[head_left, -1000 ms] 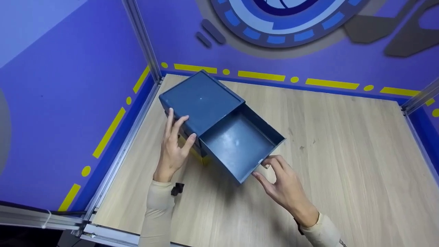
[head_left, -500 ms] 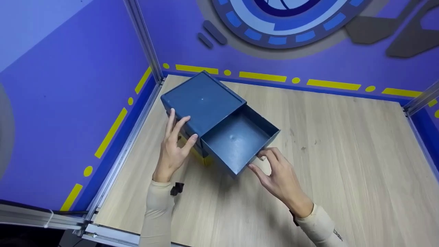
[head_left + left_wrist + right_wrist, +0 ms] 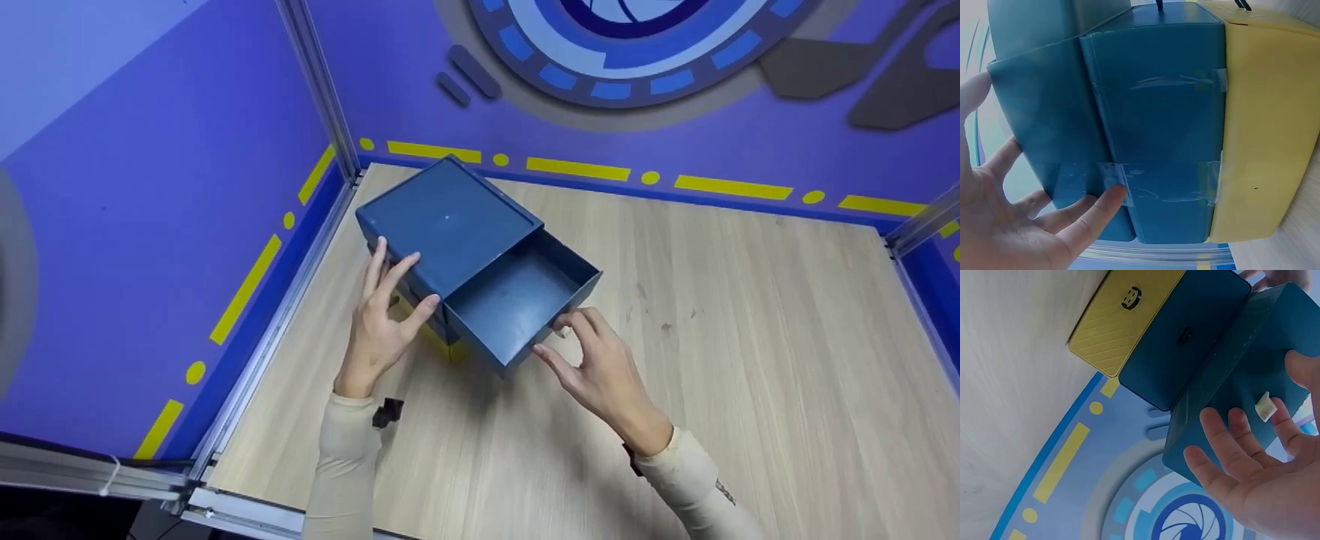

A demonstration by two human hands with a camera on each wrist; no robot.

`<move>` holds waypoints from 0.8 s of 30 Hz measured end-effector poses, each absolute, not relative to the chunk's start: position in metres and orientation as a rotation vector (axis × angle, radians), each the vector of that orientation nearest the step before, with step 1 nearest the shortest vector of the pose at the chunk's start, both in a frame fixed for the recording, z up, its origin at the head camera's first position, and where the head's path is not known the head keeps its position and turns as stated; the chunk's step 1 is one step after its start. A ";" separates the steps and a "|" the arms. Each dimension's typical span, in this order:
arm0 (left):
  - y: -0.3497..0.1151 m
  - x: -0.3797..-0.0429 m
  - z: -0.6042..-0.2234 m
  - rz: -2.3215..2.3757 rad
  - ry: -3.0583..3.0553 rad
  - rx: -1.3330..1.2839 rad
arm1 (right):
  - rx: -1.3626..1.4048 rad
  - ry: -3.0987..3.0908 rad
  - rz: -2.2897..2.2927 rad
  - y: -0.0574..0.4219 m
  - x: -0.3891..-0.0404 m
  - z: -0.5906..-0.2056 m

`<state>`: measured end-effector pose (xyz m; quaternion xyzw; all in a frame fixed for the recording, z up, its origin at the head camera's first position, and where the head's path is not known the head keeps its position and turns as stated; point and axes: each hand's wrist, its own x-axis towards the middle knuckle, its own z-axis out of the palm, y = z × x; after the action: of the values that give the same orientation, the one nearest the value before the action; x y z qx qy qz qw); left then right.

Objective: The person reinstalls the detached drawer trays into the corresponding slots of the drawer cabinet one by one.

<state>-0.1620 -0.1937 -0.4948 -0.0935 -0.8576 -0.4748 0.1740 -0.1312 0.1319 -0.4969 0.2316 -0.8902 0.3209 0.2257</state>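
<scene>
A dark blue drawer [image 3: 517,300] stands partly out of the top unit [image 3: 450,217] of a stack. Below that unit come another blue drawer unit [image 3: 1157,112] and a yellow one [image 3: 1269,124]. My left hand [image 3: 375,322] rests along the top unit's side with fingers spread, one fingertip on clear tape in the left wrist view. My right hand [image 3: 600,367] has its fingertips and thumb against the drawer's front. Beside its index fingertip a small whitish tab [image 3: 1265,406] sticks out of the front panel [image 3: 1258,371]. Inside, the drawer shows a bare floor.
The stack stands on a wood-grain table [image 3: 750,337], near its back left corner. Purple printed walls [image 3: 187,187] with yellow marks enclose the back and sides. Metal profiles [image 3: 319,90] run along the corner and left edge.
The drawer has slid inward toward the back left, so less of it shows. My right hand has moved with its front; my left hand has stayed on the unit's side.
</scene>
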 end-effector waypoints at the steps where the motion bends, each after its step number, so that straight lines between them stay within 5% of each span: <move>1: -0.194 -0.162 -0.495 -1.341 -2.425 -0.267 | 0.638 -2.455 0.886 0.131 -0.132 -0.496; 24: -0.183 -0.151 -0.479 -1.270 -2.322 -0.309 | 0.634 -2.491 0.950 0.098 -0.161 -0.499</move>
<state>-0.1510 -0.1827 -0.4790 -0.1126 -0.8468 -0.4632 0.2361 -0.1612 0.0984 -0.4987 0.2268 -0.8908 0.3397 0.1991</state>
